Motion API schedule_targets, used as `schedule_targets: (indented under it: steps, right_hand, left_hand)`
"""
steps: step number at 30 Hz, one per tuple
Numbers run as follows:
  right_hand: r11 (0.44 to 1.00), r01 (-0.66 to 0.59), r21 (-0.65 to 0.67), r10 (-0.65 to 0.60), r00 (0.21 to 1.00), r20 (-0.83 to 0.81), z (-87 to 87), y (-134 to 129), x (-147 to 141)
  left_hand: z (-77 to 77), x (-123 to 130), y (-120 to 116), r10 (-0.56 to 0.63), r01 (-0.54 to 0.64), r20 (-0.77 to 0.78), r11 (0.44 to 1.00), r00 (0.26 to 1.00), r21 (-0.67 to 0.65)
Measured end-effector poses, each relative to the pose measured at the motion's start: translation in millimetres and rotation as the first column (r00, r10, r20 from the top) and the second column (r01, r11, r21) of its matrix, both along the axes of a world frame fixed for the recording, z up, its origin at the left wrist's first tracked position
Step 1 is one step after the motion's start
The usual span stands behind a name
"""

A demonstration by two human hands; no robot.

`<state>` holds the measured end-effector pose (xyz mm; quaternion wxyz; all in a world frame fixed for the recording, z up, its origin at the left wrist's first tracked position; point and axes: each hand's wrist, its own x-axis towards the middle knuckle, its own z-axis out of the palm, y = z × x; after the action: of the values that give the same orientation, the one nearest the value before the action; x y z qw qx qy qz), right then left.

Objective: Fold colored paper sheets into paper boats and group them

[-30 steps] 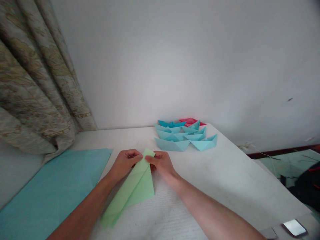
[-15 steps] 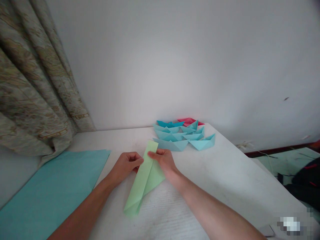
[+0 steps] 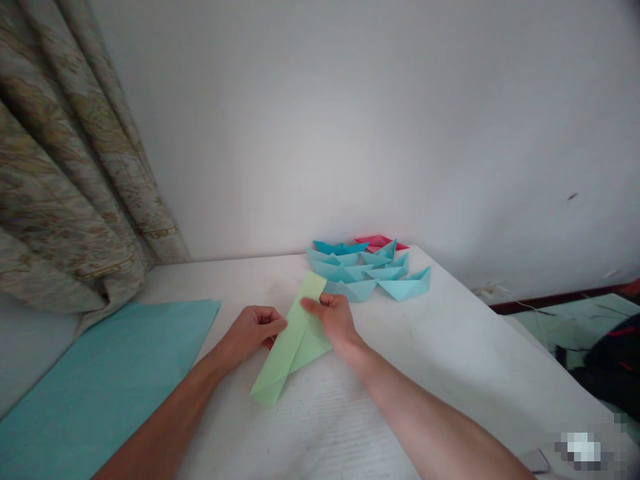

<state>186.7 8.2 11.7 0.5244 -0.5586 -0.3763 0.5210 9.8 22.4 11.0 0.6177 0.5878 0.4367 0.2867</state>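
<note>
1. The folded green paper (image 3: 295, 343) is a long, narrow strip with visible creases. It lies slanted on the white surface (image 3: 450, 340), its lower end pointing toward the person and its upper end pointing at the boats.
2. The right hand (image 3: 333, 321) is grasping the paper near its upper middle, with the thumb across the top and the fingers curled behind the paper's right edge.
3. The left hand (image 3: 253, 330) is curled and pressed against the paper's left edge. Its fingertips are tucked partly out of sight, so I cannot tell whether it is actually gripping the paper or only touching it.
4. Just beyond the paper's upper end sits a cluster of light blue paper boats (image 3: 363, 272). The nearest boat is right beside that end, and it is the only thing close in front of the paper.
5. Behind the light blue boats are a darker blue paper boat (image 3: 340, 248) and a red paper boat (image 3: 379, 241), both close to the wall (image 3: 350, 127).
6. A flat blue sheet (image 3: 105, 380) lies to the left, beneath the left forearm (image 3: 175, 393) and just beside the left hand.
7. A patterned curtain (image 3: 65, 173) hangs at the far left, and a dark bag (image 3: 613, 360) sits low at the far right, beyond the surface.
</note>
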Motion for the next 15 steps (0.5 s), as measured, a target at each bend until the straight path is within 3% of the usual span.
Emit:
schedule_targets:
  steps: [8, 15]
  right_hand:
    - [0.987, 0.123, 0.102, -0.126, 0.992, 0.021, -4.1, 7, 7]
    - [0.945, 0.275, 0.180, -0.283, 0.959, 0.019, -1.3, 12, 20]
  left_hand:
    - [-2.7, -2, 1, 0.016, -0.015, -0.028, 0.999, 0.999, 0.031]
    - [-1.3, -5, 2, 0.035, -0.033, -0.040, 0.997, 0.999, 0.065]
